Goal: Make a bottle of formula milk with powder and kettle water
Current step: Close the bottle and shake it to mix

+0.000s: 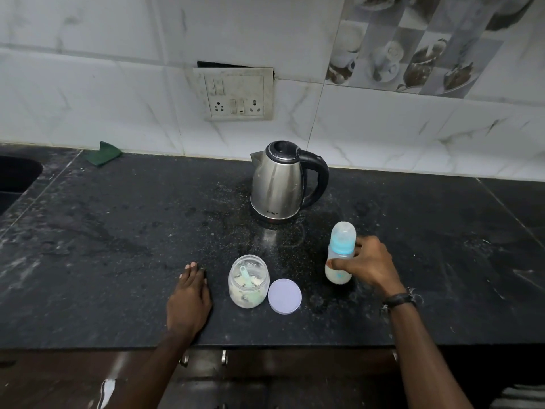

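Right hand (370, 265) curled around the baby bottle (339, 255), thumb across its near side, fingers behind; bottle upright on the black counter (118, 261), right of centre, capped with its clear dome over a blue collar, pale milk in the lower part. Left hand (188, 299) flat on the counter, fingers straight, holding nothing. Task judged nearly done. Risks from here: a loosely seated collar would leak if shaken; a sideways sweep of the right wrist could clip the loose purple lid (285, 296) or the open powder jar (248, 281) with its scoop (247, 277) inside, spilling powder; damp patches and scattered grains could let the bottle skid if set down carelessly. Kettle (280, 180) further back, handle facing right, well apart from both hands. Near counter edge just beneath the left wrist, jar and lid not far from it. Sink (17, 172) at far left, green cloth (104, 153) by the wall. Wide bare room to the right and left of the cluster.
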Demonstrator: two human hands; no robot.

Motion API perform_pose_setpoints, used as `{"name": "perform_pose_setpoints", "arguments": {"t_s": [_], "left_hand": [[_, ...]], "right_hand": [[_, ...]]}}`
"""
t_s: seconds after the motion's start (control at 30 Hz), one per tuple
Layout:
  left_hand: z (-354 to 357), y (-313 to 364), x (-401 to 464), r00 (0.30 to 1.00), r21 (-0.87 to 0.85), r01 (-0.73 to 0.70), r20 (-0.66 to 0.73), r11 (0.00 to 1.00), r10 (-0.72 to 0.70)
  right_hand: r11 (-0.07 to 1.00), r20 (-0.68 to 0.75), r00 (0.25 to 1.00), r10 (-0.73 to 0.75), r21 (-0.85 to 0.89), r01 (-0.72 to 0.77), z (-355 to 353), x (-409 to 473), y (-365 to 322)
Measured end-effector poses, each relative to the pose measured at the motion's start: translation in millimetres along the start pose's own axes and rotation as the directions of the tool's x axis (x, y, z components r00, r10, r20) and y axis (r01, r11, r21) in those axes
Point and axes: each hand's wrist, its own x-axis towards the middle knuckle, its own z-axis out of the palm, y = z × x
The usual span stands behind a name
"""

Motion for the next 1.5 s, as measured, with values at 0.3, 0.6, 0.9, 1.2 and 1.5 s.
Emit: {"name": "perform_pose_setpoints", "arguments": {"t_s": [0.3,0.6,0.9,1.2,1.5], "left_hand": [[2,-2,1,1.0,-0.004,-0.001,-0.001,1.0,0.001],[2,-3,1,1.0,-0.01,0.008,0.006,1.0,-0.008],[0,-1,1,1.0,-0.009,0.01,0.007,1.0,-0.01],[-2,1,0,1.0,-0.015,0.01,-0.012,1.0,-0.01],[-1,0,0,1.0,-0.008,0.011,-0.021,1.0,-0.011]], "right_hand": [[0.991,0.038,0.999,-0.001,0.132,-0.004,-3,10,14],[0.996,0.23,0.973,-0.001,0.082,-0.018,-14,16,12],[0.968,-0.097,0.994,-0.05,-0.252,0.024,15,64,3],[0.997,-0.189,0.981,-0.049,0.057,0.061,64,103,-20],[0.996,-0.152,0.988,0.031,0.086,-0.018,96,116,-7]]}}
